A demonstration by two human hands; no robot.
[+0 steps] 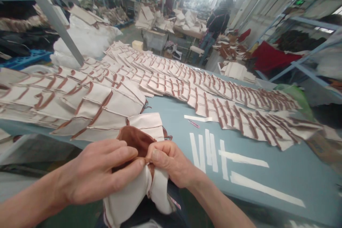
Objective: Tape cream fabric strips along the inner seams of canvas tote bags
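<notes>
Both of my hands grip one cream fabric piece with a brown lining (133, 139) just above my lap at the table's near edge. My left hand (98, 171) is closed, pinching the fabric's edge between thumb and fingers. My right hand (171, 162) is closed too, its thumb and fingers pinched on the same edge right beside the left. The cream part of the piece hangs down below my hands. A folded cream piece (146, 123) lies on the table just behind them.
Long overlapping rows of cream pieces with brown trim (171, 82) cover the blue-grey table (267, 181). White tape strips (213, 149) and a pink pen (193, 124) lie to the right. A person in dark clothes (217, 25) stands at a far table. Shelving flanks both sides.
</notes>
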